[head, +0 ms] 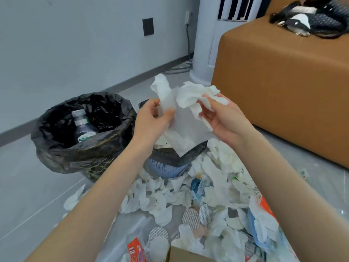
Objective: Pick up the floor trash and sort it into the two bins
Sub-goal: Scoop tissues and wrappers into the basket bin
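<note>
Two-handed, holds paper trash up over the lavender mesh bin [166,170], just past the far edge of the floor pile. Pinches with the left hand [151,120], thumb pressed against curled forefinger, a white tissue strip [163,89] together with a translucent plastic sheet [190,123]. Holds the strip with its long axis upright, free end pointing up and a little left; lets the sheet hang down, lower corner reaching the bin's rim. Grips with the right hand [224,118], fingers curled round it, a crumpled white tissue [192,97], long axis crosswise, left end against the sheet, right end sticking out past the fingertips.

Shows more white tissue inside the mesh bin, within its black liner. Shows just left of it a larger bin [56,148] lined with a black bag, holding one dark bottle [82,125], cap up, leaning slightly; green-and-white label too blurred to read. Reads "12" in white on a red packet [135,250] at the near edge of the pile; cannot make out the other print. Shows oval pads [196,214] with a printed dash pattern among loose tissues [213,178] across the floor [28,186]. Shows a brown sofa [283,82] at the right edge of the floor, a black-and-white bag [311,21] on top.
</note>
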Demonstrator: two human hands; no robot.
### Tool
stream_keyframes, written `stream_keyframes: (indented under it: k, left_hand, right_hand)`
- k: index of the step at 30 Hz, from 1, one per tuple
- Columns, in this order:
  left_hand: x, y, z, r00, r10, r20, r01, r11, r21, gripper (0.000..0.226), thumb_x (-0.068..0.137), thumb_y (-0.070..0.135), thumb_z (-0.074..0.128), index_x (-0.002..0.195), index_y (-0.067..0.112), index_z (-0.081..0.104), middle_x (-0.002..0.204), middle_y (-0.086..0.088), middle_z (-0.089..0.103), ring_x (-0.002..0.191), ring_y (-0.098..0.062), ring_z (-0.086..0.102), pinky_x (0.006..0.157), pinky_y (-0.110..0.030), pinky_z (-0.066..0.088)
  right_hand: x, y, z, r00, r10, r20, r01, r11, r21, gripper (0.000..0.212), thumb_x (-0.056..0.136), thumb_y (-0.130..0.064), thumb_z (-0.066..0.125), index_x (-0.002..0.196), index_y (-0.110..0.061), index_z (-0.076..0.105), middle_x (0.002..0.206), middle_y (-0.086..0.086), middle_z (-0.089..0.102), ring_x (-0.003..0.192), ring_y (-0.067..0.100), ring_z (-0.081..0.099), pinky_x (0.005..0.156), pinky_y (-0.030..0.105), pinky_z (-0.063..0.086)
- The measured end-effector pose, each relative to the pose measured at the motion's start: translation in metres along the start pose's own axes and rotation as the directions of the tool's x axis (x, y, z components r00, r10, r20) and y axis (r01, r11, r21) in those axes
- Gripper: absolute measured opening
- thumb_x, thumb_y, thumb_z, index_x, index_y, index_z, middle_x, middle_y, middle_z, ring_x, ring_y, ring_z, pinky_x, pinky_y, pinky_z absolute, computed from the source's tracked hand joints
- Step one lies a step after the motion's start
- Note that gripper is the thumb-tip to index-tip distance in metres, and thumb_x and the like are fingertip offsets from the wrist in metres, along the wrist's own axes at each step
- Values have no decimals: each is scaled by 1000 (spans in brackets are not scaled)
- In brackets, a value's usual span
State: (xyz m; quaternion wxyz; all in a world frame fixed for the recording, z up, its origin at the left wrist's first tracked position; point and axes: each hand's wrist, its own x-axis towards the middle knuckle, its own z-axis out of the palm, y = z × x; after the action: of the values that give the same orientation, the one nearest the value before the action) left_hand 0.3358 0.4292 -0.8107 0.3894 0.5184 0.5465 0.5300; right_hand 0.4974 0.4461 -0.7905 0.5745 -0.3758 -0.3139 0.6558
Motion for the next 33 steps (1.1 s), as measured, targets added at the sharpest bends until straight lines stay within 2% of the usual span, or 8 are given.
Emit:
stream_keyframes:
  k: [5, 8, 11, 14, 16, 24, 29, 33]
  left_hand:
    - [32, -9, 3, 992, -117, -45, 117, 993, -1, 21, 92, 25, 57, 112, 20, 53, 109, 1, 61, 96, -14, 60, 75, -25, 51]
    - [38, -30, 0, 968, -192, 164, 154, 963, 219, 37, 98, 27, 42, 134, 20, 44, 126, 2, 53, 107, -17, 54, 82, -26, 44]
    - [32, -46, -6, 927, -295, 230, 211, 920, 332, 43, 100, 23, 36, 143, 16, 35, 137, 6, 43, 118, -16, 45, 88, -26, 37]
    - [28, -50, -9, 920, -340, 197, 207, 846, 491, 54, 101, 17, 33, 151, 13, 12, 155, -7, 18, 138, -24, 27, 99, -32, 35]
    - [21, -48, -10, 943, -283, 176, 153, 836, 526, 58, 100, 15, 34, 150, 11, 4, 159, -10, -1, 146, -27, 5, 113, -36, 22]
    - [-33, -38, 9, 976, 24, 216, -102, 928, 359, 40, 98, 14, 43, 137, 22, 42, 136, 9, 49, 118, -7, 49, 95, -18, 38]
    - [-71, -59, 36, 961, 58, 272, -144, 940, 309, 29, 96, 14, 48, 123, 22, 53, 112, 12, 60, 92, 0, 56, 78, -10, 45]
    - [-95, -90, 47, 919, 23, 394, -166, 929, 332, 33, 95, 12, 46, 125, 25, 51, 109, 13, 58, 90, -1, 56, 72, -10, 44]
  right_hand:
    - [28, 8, 25, 1000, -5, -26, 3, 997, -81, 19, 93, 6, 50, 89, -13, 54, 93, 11, 65, 77, 17, 66, 68, 22, 57]
    - [39, 38, 17, 997, 48, -65, -67, 940, -335, 25, 89, 13, 45, 96, -8, 55, 103, 12, 60, 102, 25, 59, 75, 28, 54]
    - [31, 57, 0, 998, 69, -2, -46, 655, -754, 40, 87, 4, 50, 127, -4, 49, 108, 8, 56, 106, 27, 57, 71, 29, 50]
    - [23, 57, -13, 1000, 22, -9, -17, 419, -908, 72, 91, -9, 52, 152, -19, 15, 127, 9, 53, 112, 29, 57, 88, 41, 52]
    - [20, 54, -22, 997, -71, 37, 57, 303, -951, 68, 93, -14, 51, 152, -21, 17, 145, 8, 42, 115, 24, 56, 91, 36, 49]
    - [-21, 52, -72, 976, -203, -76, 41, 516, -856, 30, 90, -13, 54, 116, -25, 61, 112, -8, 64, 84, 4, 60, 73, 22, 50]
    - [-49, 80, -119, 979, -128, -161, -93, 424, -901, 23, 89, -13, 55, 103, -28, 64, 102, -6, 68, 88, 8, 63, 81, 30, 52]
    - [-69, 112, -160, 967, 22, -254, -244, 365, -899, 25, 91, -14, 55, 114, -21, 62, 112, -3, 63, 91, 16, 61, 68, 23, 48]
